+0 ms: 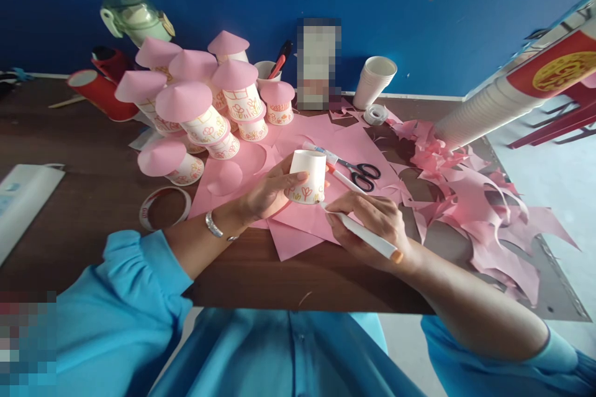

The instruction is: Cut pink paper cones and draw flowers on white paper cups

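Observation:
A white paper cup (308, 172), upside down, has red and yellow flowers drawn near its rim. My left hand (274, 189) is closed around its left side, thumb across the front. A white marker with an orange end (370, 240) is gripped in my right hand (372, 223), its tip at the cup's lower right edge. Beneath the hands lie pink paper sheets (294, 240). Just behind them are black-handled scissors (361, 175) and another marker with a red tip (347, 181).
Decorated cups with pink cone roofs (184, 101) stand at the back left. A tape ring (164, 208) lies in front of them. Stacked white cups (374, 82) and a tape roll (375, 114) are at the back. Pink scraps (488, 211) and a long cup stack (488, 108) occupy the right.

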The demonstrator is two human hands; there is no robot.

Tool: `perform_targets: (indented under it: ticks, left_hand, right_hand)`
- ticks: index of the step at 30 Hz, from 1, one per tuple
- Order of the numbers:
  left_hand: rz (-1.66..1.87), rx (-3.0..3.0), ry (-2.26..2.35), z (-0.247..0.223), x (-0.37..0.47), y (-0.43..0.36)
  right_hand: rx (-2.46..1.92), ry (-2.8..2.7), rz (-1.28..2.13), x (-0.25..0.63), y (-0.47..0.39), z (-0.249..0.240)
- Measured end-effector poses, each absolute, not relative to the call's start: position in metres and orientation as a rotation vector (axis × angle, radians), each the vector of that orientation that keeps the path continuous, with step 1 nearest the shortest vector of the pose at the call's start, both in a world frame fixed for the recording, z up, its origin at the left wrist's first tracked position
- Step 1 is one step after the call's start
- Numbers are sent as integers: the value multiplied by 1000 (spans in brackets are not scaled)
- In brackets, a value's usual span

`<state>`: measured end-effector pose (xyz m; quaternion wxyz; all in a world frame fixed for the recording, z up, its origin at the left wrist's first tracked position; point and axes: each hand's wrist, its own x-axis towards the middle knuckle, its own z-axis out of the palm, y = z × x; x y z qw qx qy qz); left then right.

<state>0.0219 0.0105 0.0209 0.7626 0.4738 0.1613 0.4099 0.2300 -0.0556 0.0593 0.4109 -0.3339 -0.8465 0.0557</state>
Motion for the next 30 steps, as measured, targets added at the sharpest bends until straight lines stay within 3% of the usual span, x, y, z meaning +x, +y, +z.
perform_targets:
  ticks: [30]
  left_hand:
    - [877,1025,382,14,19,10]
  right_hand:
    - [-781,-2108,178,228,-57,55]
